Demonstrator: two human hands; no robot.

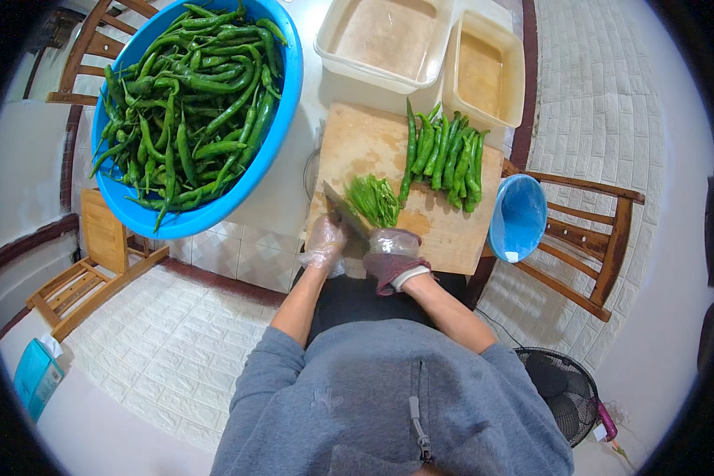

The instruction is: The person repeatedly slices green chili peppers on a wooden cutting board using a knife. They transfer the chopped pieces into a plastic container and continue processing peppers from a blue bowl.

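Observation:
My left hand, in a thin clear plastic glove, is closed around the handle of a kitchen knife. The dark, broad blade of the knife slants across the wooden cutting board, close beside a bunch of sliced green chili peppers. My right hand wears plastic over a maroon knit glove and holds the near end of that bunch; its fingertips are hidden. Farther up the board, whole green chili peppers lie side by side in a row, their stems removed.
A large blue basin heaped with green chili peppers stands at left. Two plastic containers sit behind the board. A blue bin adjoins the board's right edge, by a wooden chair. A black fan stands lower right.

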